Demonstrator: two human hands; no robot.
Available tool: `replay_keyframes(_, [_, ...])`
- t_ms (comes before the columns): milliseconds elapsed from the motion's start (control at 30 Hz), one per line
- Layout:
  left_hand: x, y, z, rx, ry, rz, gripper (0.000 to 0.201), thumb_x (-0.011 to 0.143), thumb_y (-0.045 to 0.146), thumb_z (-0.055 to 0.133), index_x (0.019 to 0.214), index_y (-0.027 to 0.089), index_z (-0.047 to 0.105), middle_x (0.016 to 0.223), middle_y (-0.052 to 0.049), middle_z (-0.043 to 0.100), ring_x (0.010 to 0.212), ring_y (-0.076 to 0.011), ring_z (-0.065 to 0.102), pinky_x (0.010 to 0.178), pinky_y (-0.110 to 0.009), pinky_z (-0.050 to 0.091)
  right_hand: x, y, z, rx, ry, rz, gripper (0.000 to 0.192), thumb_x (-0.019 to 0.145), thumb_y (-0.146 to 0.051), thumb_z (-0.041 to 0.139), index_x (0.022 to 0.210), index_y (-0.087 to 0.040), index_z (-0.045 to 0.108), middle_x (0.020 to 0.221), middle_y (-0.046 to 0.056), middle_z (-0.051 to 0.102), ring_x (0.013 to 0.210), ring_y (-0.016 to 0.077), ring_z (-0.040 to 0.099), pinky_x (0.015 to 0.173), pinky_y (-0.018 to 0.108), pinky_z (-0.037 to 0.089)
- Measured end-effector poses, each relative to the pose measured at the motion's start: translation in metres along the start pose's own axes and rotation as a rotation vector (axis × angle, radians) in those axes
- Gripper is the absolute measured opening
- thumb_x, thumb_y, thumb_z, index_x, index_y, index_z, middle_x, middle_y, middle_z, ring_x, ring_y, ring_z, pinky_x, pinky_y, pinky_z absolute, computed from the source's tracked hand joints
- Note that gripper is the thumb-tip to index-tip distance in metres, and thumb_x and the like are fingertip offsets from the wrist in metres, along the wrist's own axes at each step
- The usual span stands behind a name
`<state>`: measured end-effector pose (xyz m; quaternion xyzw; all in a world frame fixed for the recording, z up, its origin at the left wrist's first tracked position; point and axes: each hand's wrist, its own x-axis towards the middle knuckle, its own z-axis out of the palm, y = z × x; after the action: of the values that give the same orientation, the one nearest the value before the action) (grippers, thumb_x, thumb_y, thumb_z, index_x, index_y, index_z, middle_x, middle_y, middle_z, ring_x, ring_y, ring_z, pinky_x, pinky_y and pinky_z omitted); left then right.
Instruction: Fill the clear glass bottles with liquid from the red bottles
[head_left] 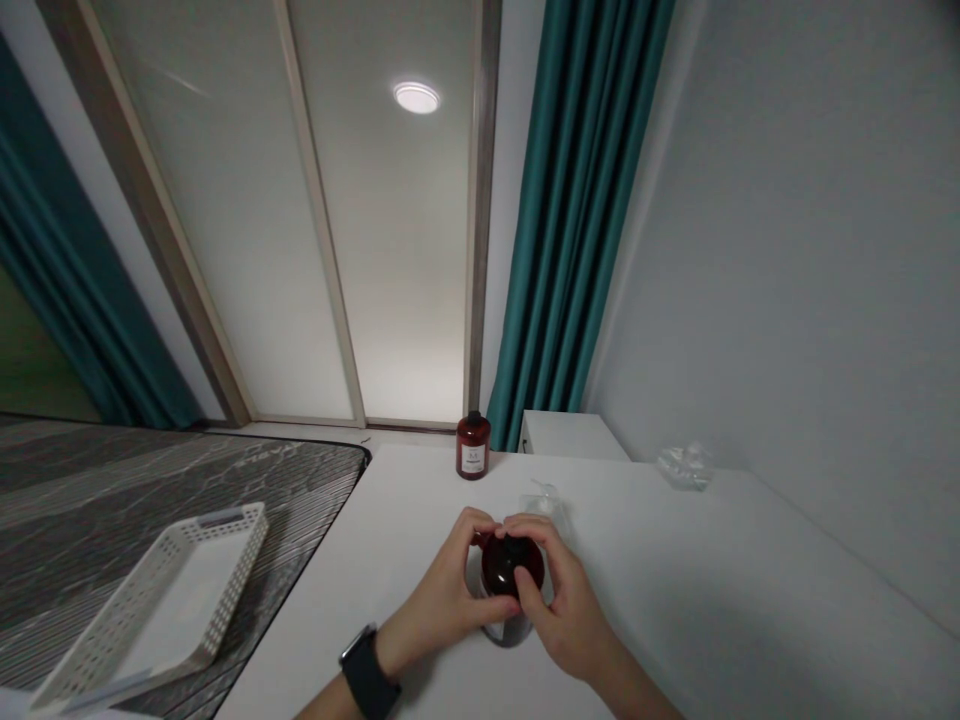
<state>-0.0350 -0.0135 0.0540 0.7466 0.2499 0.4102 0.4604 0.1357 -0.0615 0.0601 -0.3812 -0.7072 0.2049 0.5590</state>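
Note:
A dark red-brown bottle (495,575) with a black top is seen from above, near the front middle of the white table (420,490). My left hand (450,580), with a dark watch on its wrist, curls round the bottle's left side. Round the right side my right hand (559,605) is closed, its thumb on the bottle near the top. The fingertips of both hands meet at the bottle's far side. Its lower part is partly hidden by the hands. Farther back, a second red-brown bottle (472,448) with a white label and black cap stands upright.
Clear crumpled plastic (546,502) lies just behind my hands, and another piece (685,467) by the wall. To the left, a white perforated basket (251,525) sits on a grey patterned surface (300,480). A white cabinet (574,435) stands beyond the table.

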Motion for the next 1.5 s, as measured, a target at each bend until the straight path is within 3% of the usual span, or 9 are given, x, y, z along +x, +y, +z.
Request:
replay_keyframes(100, [0.000, 0.000, 0.001, 0.002, 0.000, -0.008, 0.049, 0.073, 0.020, 0.077, 0.115, 0.021, 0.051, 0.112, -0.004, 0.050, 0.105, -0.0246, 0.053, 0.094, -0.039, 0.042, -0.002, 0.004, 0.003, -0.046, 0.053, 0.015, 0.029, 0.086, -0.014, 0.060, 0.112, -0.028, 0.059, 0.116, 0.006, 0.059, 0.114, 0.0232, 0.058, 0.098, 0.039, 0.049])
replay_keyframes(233, [0.000, -0.002, 0.000, -0.009, 0.000, -0.002, 0.054, 0.069, 0.021, 0.080, 0.114, 0.021, 0.051, 0.112, -0.005, 0.050, 0.106, -0.0258, 0.052, 0.095, -0.040, 0.042, -0.002, 0.010, 0.004, -0.080, 0.119, 0.019, 0.021, 0.086, -0.015, 0.062, 0.104, -0.027, 0.063, 0.105, 0.005, 0.058, 0.104, 0.0222, 0.061, 0.088, 0.035, 0.053])
replay_keyframes(467, [0.001, -0.003, -0.001, -0.005, 0.003, 0.003, 0.055, 0.068, 0.025, 0.082, 0.113, 0.021, 0.052, 0.112, -0.005, 0.051, 0.107, -0.0265, 0.052, 0.096, -0.041, 0.042, 0.000, 0.007, 0.004, -0.025, 0.098, -0.012, 0.022, 0.090, -0.011, 0.052, 0.104, -0.026, 0.060, 0.105, 0.006, 0.063, 0.103, 0.0210, 0.062, 0.090, 0.036, 0.053])
replay_keyframes(667, [0.000, -0.004, 0.000, -0.001, 0.000, 0.008, 0.052, 0.070, 0.024, 0.080, 0.114, 0.021, 0.052, 0.111, -0.005, 0.051, 0.106, -0.0257, 0.052, 0.095, -0.040, 0.042, 0.004, 0.003, 0.005, 0.020, 0.104, 0.001, 0.019, 0.087, -0.014, 0.059, 0.101, -0.026, 0.059, 0.102, 0.005, 0.065, 0.099, 0.0214, 0.064, 0.088, 0.037, 0.054])
replay_keyframes(1000, [0.000, -0.005, -0.001, -0.019, -0.022, -0.003, 0.055, 0.072, 0.031, 0.081, 0.118, 0.022, 0.052, 0.114, -0.005, 0.050, 0.109, -0.0271, 0.051, 0.098, -0.041, 0.039, -0.001, 0.007, 0.007, 0.103, 0.117, 0.099, 0.020, 0.097, -0.027, 0.056, 0.116, -0.025, 0.058, 0.112, 0.008, 0.068, 0.110, 0.0211, 0.065, 0.098, 0.038, 0.052])
replay_keyframes(1300, [0.000, -0.010, -0.002, 0.023, -0.024, 0.023, 0.058, 0.074, 0.048, 0.081, 0.117, 0.022, 0.052, 0.114, -0.007, 0.050, 0.109, -0.0282, 0.051, 0.096, -0.041, 0.040, 0.010, 0.017, -0.017, 0.397, 0.433, 0.336, 0.025, 0.091, -0.045, 0.064, 0.099, -0.025, 0.053, 0.113, 0.011, 0.077, 0.109, 0.0241, 0.068, 0.096, 0.044, 0.050])
replay_keyframes(1500, [0.001, -0.013, -0.002, 0.038, -0.025, 0.028, 0.056, 0.076, 0.047, 0.079, 0.118, 0.022, 0.052, 0.114, -0.007, 0.051, 0.108, -0.0279, 0.052, 0.096, -0.041, 0.041, 0.011, 0.019, -0.024, 0.520, 0.501, 0.423, 0.030, 0.086, -0.050, 0.068, 0.090, -0.025, 0.053, 0.104, 0.009, 0.078, 0.090, 0.0234, 0.069, 0.081, 0.041, 0.052])
